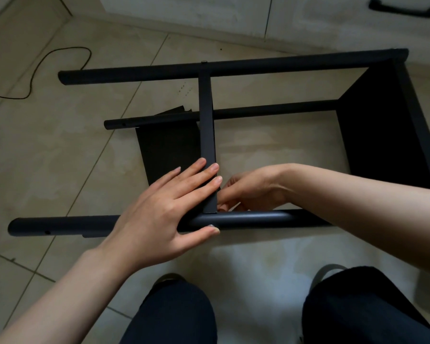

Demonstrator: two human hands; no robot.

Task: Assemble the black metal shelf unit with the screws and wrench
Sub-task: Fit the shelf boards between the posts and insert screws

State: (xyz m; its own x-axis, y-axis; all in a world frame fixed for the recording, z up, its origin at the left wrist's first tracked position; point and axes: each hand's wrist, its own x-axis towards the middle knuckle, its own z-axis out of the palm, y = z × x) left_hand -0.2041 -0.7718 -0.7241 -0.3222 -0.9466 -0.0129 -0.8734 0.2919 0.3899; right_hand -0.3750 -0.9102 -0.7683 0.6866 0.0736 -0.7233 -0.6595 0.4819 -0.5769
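Black metal shelf unit (pixel 387 125) lying on its side on the tiled floor (pixel 60 170), one shelf panel already fixed at the right end; three round posts running left to right: far post (pixel 233 68), middle post (pixel 258 111), near post (pixel 258 218). Second shelf panel (pixel 207 135) standing on edge between far and near posts, its lower end butted against the near post.

Left hand (pixel 164 207) laid flat over the panel's lower end, fingers straight and spread, fingertips (pixel 215 167) across the panel's edge; thumb pressed on the near post's front, touching a small silver screw head (pixel 211 226) set in the post.

Right hand (pixel 253 188) tucked just right of the panel, behind the near post, fingers curled toward the joint; held something or not — could not tell, fingertips hidden by panel and post.

Small open holes visible near the left ends of the middle and near posts. Black cable (pixel 60 58) looped on the floor at far left; white cabinet (pixel 233 13) with a dark handle (pixel 405 8) beyond the unit; knees in dark trousers at the bottom.
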